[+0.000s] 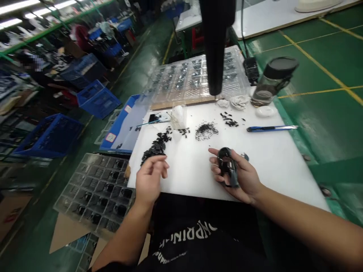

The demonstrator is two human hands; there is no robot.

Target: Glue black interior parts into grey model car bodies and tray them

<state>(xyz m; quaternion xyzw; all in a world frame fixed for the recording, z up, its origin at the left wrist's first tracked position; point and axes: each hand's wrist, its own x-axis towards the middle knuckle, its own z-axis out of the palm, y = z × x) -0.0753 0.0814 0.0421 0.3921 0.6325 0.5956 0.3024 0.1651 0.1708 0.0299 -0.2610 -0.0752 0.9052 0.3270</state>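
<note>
My right hand point(245, 175) is closed around a glossy black oval plastic part point(227, 166), held above the front of the white work board point(187, 170). Its fingers reach behind the part and the thumb lies along its right side. My left hand point(150, 175) is over the board's front left edge, fingers loosely bent and a little apart, with nothing visible in them. Just beyond it lies a heap of flat black pieces point(155, 148). Farther back are a pile of tiny black bits point(206, 130) and some small black strips point(229, 120).
A blue utility knife point(272, 129) and a lidded bottle point(272, 81) are at the right. Clear compartment trays stand behind the board point(195, 75) and at lower left point(99, 185). A dark post point(216, 49) hangs over the back. A plastic cup point(178, 117) stands near the pieces.
</note>
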